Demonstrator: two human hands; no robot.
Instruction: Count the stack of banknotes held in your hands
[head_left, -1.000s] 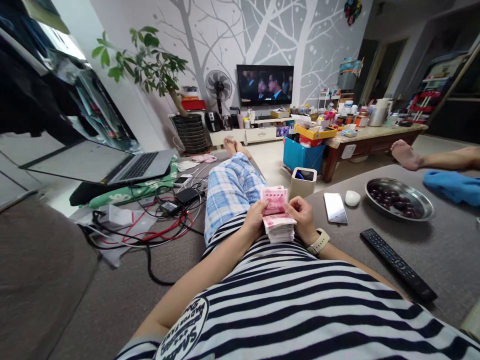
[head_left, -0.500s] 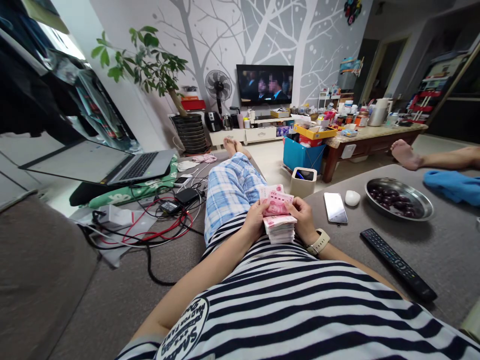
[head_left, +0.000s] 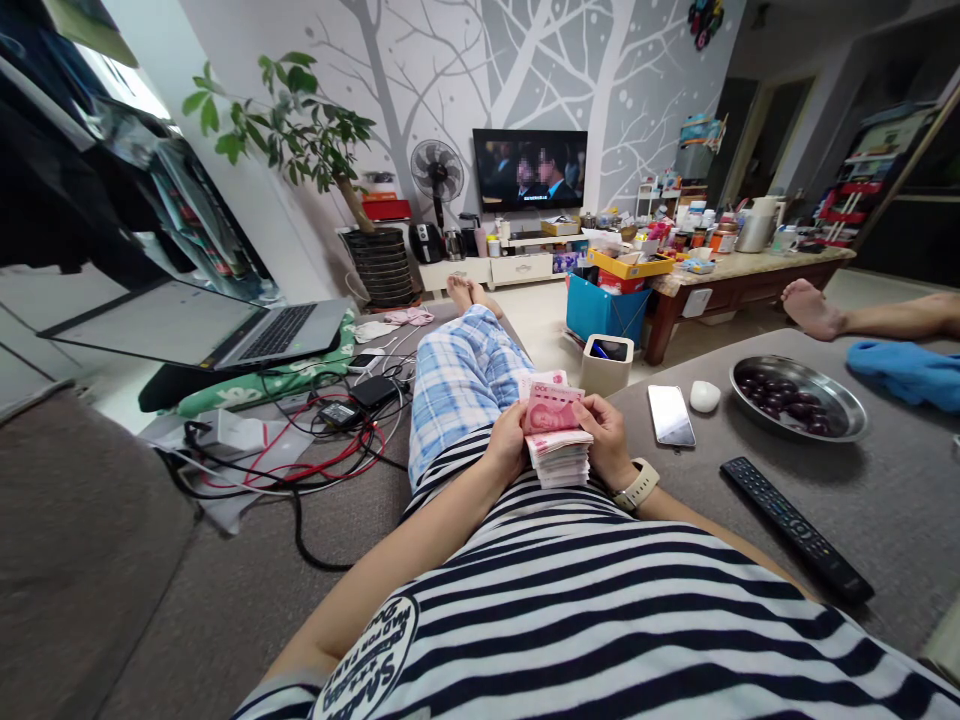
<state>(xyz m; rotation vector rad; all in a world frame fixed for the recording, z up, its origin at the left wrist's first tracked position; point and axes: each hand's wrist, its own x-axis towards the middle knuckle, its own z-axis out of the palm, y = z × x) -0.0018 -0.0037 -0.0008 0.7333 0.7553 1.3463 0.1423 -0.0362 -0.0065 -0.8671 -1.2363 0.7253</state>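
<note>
Over my lap, a thick stack of banknotes lies bent between my two hands, its layered edges facing me. Pink-red notes stand up from it, their printed faces toward me. My left hand is closed round the left side of the stack, its thumb against the raised notes. On the other side my right hand grips the stack, thumb and finger at the right edge of the front note. A pale watch is on my right wrist. The fingers behind the stack are hidden.
On the sofa to my right lie a phone, a white earbud case, a remote control and a steel bowl of dark fruit. Tangled cables and a laptop are at my left. Another person's foot rests at far right.
The upright front note has shifted slightly left and now stands straighter, showing more of its face. My right fingers have moved a little at its edge. The stack stays in place.
</note>
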